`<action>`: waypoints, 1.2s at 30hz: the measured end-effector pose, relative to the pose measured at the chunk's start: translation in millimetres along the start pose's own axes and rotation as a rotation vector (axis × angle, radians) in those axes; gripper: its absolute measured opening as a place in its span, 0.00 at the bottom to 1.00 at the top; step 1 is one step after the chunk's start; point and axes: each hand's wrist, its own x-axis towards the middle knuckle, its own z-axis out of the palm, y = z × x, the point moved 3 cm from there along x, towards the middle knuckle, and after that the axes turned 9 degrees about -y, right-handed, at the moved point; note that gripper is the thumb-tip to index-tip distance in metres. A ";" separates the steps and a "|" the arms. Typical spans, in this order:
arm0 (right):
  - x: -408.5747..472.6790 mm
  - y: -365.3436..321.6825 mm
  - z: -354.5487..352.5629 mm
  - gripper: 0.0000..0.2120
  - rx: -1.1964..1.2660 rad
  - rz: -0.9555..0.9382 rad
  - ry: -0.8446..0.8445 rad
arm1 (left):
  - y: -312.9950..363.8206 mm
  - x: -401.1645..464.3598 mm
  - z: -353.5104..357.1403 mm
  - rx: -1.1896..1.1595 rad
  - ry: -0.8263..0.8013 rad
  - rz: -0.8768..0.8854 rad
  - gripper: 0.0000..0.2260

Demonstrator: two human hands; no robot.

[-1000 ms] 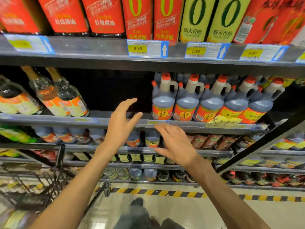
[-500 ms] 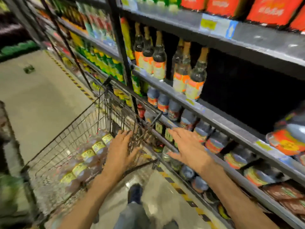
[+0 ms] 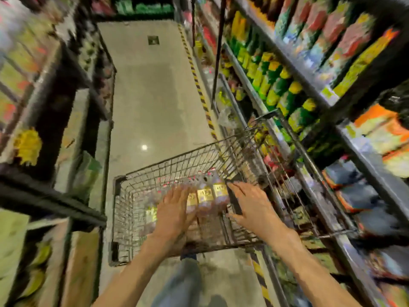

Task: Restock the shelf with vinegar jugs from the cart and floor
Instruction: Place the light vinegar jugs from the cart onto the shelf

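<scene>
Both hands, the left hand [image 3: 174,212] and right hand [image 3: 254,207], are spread empty over yellow-labelled vinegar jugs [image 3: 205,196] inside the wire cart [image 3: 168,167]; a jug apparently remains to be gripped and lifted out.

Clear vinegar jugs [image 3: 204,193] with yellow labels and red caps lie packed side by side inside the wire cart [image 3: 137,204], at lower centre of the frame. The shelf [image 3: 345,134] runs along the right edge.

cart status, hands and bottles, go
Left hand open over the bottles in the cart. Right hand open beside them. No grip yet, nothing blocking.
</scene>
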 end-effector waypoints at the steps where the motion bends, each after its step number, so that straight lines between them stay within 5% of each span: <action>1: 20.7 -8.6 2.1 0.43 0.008 -0.010 -0.047 | -13.1 7.8 2.4 0.012 -0.024 -0.032 0.35; 7: 107.1 -39.9 25.8 0.46 0.038 -0.051 -0.220 | -58.2 50.7 16.2 0.089 -0.116 -0.089 0.36; 17: 210.2 -12.0 103.3 0.42 0.156 -0.018 -0.391 | -104.2 138.0 133.9 -0.332 -0.321 -0.358 0.37; 24: 253.4 10.7 175.8 0.40 0.298 0.066 -0.431 | -125.2 188.8 227.6 -0.873 -0.267 -0.634 0.33; 31: 273.4 22.0 233.7 0.32 0.517 0.271 -0.374 | -136.0 200.6 280.7 -0.907 -0.178 -0.700 0.34; 36: 295.1 13.1 251.1 0.32 0.753 0.431 -0.213 | -147.3 184.3 251.5 -1.227 -0.107 -0.654 0.13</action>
